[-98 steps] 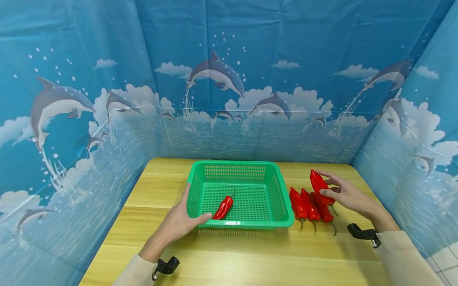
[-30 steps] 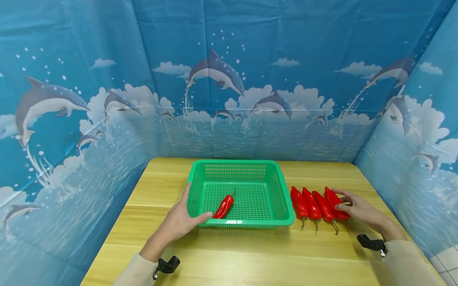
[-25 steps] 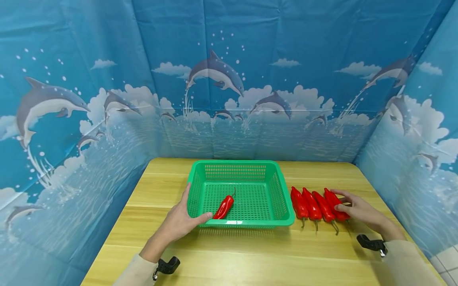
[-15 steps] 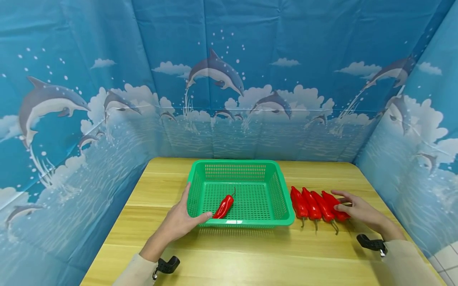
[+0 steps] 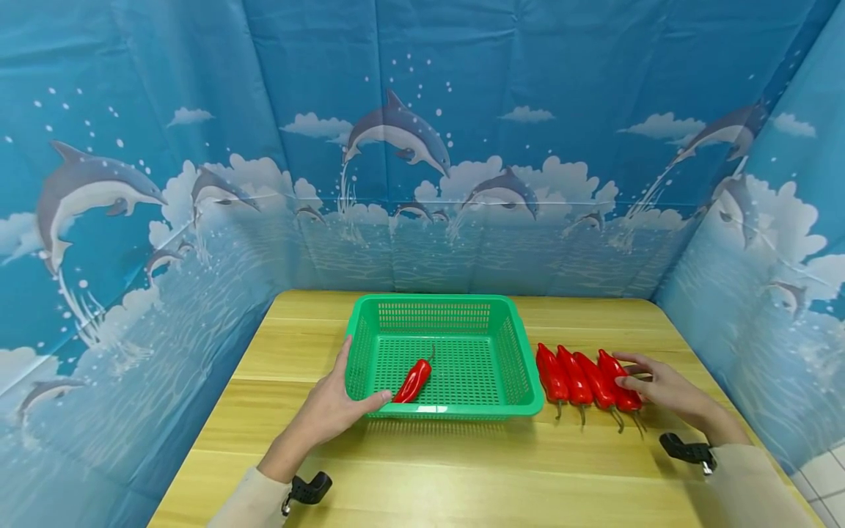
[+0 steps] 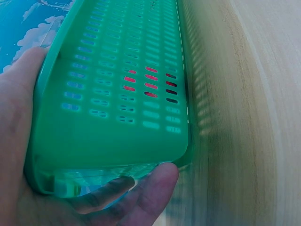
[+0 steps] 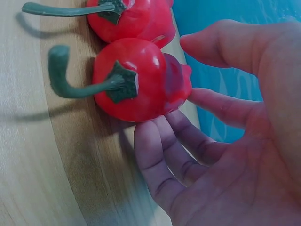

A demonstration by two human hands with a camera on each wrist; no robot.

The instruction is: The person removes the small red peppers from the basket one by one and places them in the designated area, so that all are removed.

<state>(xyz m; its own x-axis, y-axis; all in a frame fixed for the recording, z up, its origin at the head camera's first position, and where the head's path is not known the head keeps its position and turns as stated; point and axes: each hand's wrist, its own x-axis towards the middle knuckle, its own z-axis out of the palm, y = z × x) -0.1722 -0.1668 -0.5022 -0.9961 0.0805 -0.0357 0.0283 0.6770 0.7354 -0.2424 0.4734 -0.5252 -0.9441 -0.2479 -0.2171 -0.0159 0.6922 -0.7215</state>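
The left hand [image 5: 333, 407] holds the near left corner of a green perforated plastic basket [image 5: 529, 367]. In the left wrist view its thumb lies along the basket's rim and its fingertips press the outer wall. Inside that basket rests one red chili pepper [image 5: 414, 380], stem pointing away. To the right of the basket, several red chili peppers [image 5: 573, 376] lie side by side on the table, stems toward the person. Beside the rightmost chili pepper [image 5: 617, 378] is the right hand [image 5: 670, 389]; in the right wrist view its fingertips touch the pepper's side while the thumb stands apart.
The yellow wood-grain table [image 5: 422, 477] ends against a blue dolphin-print curtain [image 5: 422, 242] at the back, with more curtain at both sides. Each wrist carries a small black camera [image 5: 310, 489].
The right hand has lowered a chili pepper from above the row to its right end. The pepper's tip swung left, then right, and the thumb now stands off it. The left hand has stayed put.
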